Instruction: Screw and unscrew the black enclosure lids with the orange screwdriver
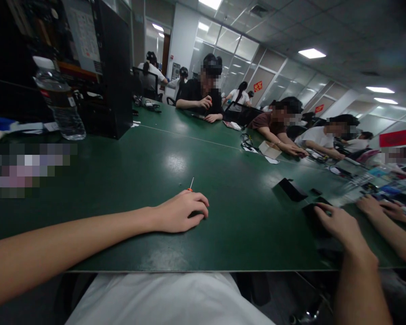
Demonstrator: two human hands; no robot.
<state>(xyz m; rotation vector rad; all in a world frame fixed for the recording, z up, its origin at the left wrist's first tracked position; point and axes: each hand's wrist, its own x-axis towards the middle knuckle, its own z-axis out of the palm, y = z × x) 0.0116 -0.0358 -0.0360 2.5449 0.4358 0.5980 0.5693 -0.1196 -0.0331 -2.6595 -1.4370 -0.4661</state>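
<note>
My left hand (181, 212) rests palm down on the green table, its fingers curled. From its far side sticks a small screwdriver (190, 187), thin metal shaft and a bit of orange handle showing; the rest of the handle is hidden by the hand. Off to the right, my right hand (340, 225) is closed over a flat black object (316, 219) near the table's front edge. Its exact kind is too dark and blurred to tell. Just beyond it lie a black box-like piece (292, 189) and a smaller dark piece (315, 192).
A water bottle (66, 106) stands at left beside a black computer case (113, 67). A co-worker's hands (370, 206) are close on my right. Across the green table (149, 180) sit several people, with an open cardboard box (269, 149) and cables (246, 142).
</note>
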